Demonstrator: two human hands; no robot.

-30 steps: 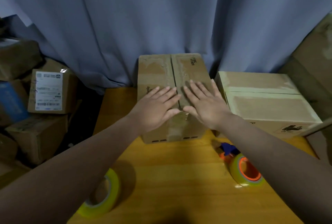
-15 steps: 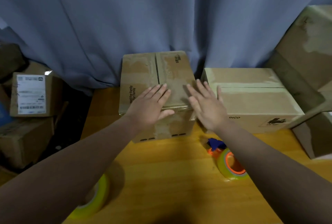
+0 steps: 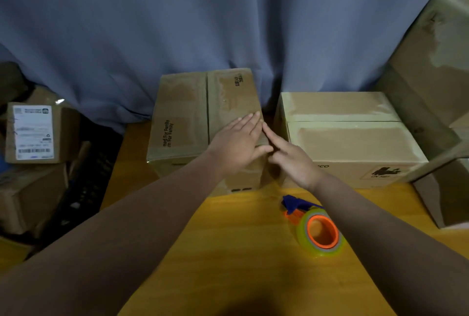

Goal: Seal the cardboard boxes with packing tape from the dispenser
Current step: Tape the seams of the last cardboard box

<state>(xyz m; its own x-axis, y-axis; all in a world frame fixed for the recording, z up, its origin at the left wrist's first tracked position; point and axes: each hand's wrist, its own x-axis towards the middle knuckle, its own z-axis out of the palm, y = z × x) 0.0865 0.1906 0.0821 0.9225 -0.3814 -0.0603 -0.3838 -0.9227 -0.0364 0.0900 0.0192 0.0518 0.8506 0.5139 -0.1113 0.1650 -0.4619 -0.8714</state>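
At the far edge of a yellow wooden table (image 3: 228,239), against a blue curtain (image 3: 177,36), a brown cardboard box (image 3: 187,117) is sitting with its two top flaps closed, a dark seam (image 3: 207,102) running front to back between them. A person's left hand (image 3: 236,148) is lying flat on the right flap, fingers straight and together, pressing down near the front right corner. The right hand (image 3: 297,163) is hovering just beside it at the box's right edge, fingers mostly straight and holding nothing, its forefinger reaching up beside the left hand's fingertips. Whether tape is already covering the seam is hard to tell.

Just to the right, a paler right box (image 3: 350,143) is standing close alongside, pale tape showing across its top seam and edges.

Nearer the person, the dispenser (image 3: 319,232) is lying on the table, apart from both hands: a yellowish tape roll on an orange hub, with a blue handle pointing towards the boxes.

The box is probably light and stiff enough to slide under a push, but its flaps are looking worn and springy. One palm is best laid flat beside the seam while the other is taking the dispenser by its blue handle, not by the slick roll. The tape is likely thin and apt to cling to itself.
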